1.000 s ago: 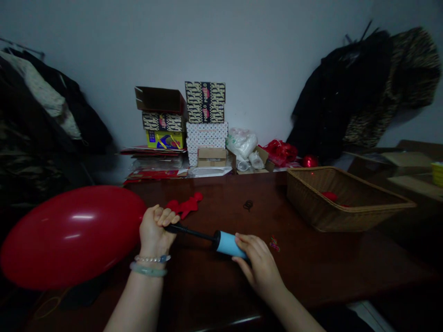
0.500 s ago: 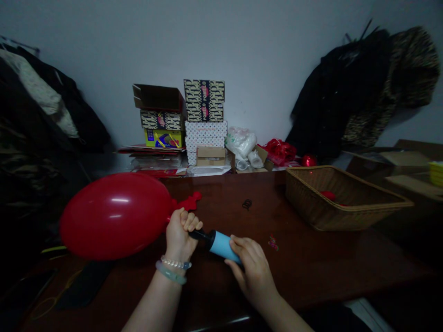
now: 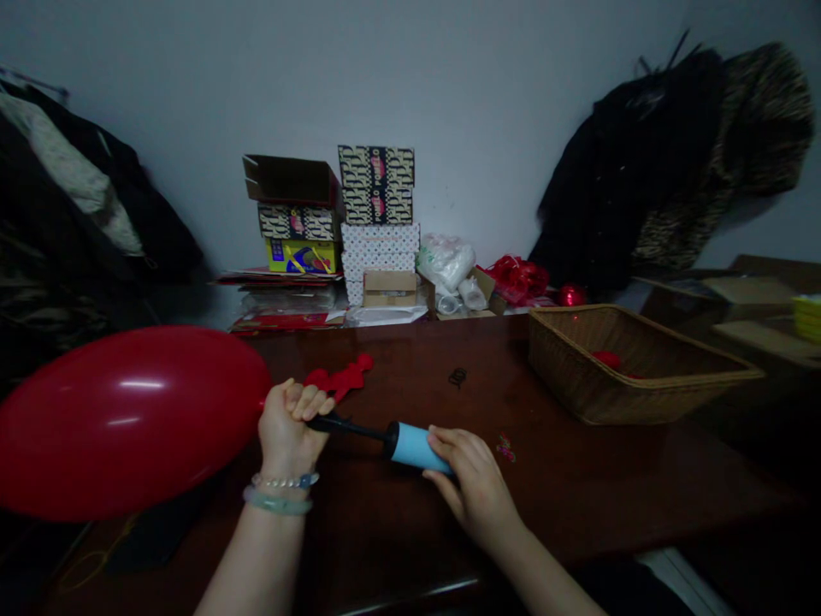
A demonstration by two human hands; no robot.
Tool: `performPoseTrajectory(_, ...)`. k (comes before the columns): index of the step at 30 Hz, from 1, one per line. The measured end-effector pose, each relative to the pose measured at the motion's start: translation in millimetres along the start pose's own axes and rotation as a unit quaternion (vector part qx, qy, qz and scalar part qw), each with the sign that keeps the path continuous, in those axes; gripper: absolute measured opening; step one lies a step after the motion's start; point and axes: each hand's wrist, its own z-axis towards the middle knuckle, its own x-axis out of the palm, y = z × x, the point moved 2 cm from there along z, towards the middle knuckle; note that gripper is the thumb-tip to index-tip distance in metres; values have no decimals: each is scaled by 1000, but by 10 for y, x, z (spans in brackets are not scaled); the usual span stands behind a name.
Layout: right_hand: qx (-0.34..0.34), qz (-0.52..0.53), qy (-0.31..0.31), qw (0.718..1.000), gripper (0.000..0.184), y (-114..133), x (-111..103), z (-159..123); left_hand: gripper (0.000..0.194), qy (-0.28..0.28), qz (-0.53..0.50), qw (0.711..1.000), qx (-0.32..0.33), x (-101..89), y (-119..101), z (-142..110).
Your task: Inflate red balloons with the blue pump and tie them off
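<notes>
My left hand (image 3: 292, 428) is closed round the black handle end of a balloon pump (image 3: 416, 447). A large inflated red balloon (image 3: 138, 419) reaches out to the left from that fist, its neck hidden behind the fingers. Between handle and barrel a length of black rod shows. My right hand (image 3: 471, 479) wraps the light blue barrel, fingers on top and thumb below. Just beyond my left hand, several uninflated red balloons (image 3: 343, 378) lie on the dark wooden table (image 3: 398, 530).
A wicker basket (image 3: 641, 385) with red items inside stands at the right. Black bands (image 3: 457, 377) and small coloured bands (image 3: 505, 447) lie mid-table. Stacked boxes (image 3: 378, 248) and plastic bags (image 3: 447, 265) line the back. A dark flat object (image 3: 150, 539) lies at left.
My left hand has moved left with the balloon, drawing more of the pump's black rod out of the barrel. My right hand has stayed nearly in place. The balloon looks bigger.
</notes>
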Motion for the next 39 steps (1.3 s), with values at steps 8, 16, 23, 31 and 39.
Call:
performPoseTrajectory(8, 3, -12, -4, 1000, 38, -60, 24, -53, 40, -8, 1, 1000, 10, -58, -85, 18)
performPoseTrajectory(16, -5, -25, -37, 999, 36, 68, 51, -71, 41, -7, 15, 999, -32, 34, 286, -54)
performPoseTrajectory(23, -1, -19, -62, 998, 38, 149, 107, -82, 42, -15, 33, 998, -54, 100, 519, -157)
performPoseTrajectory(31, -14, 2, -45, 999, 39, 118, 84, -27, 44, 4, 41, 999, -27, 172, 296, -178)
performPoseTrajectory(39, -15, 0, 11, 1000, 42, -50, -42, 19, 41, 15, 22, 1000, 17, 32, -121, -25)
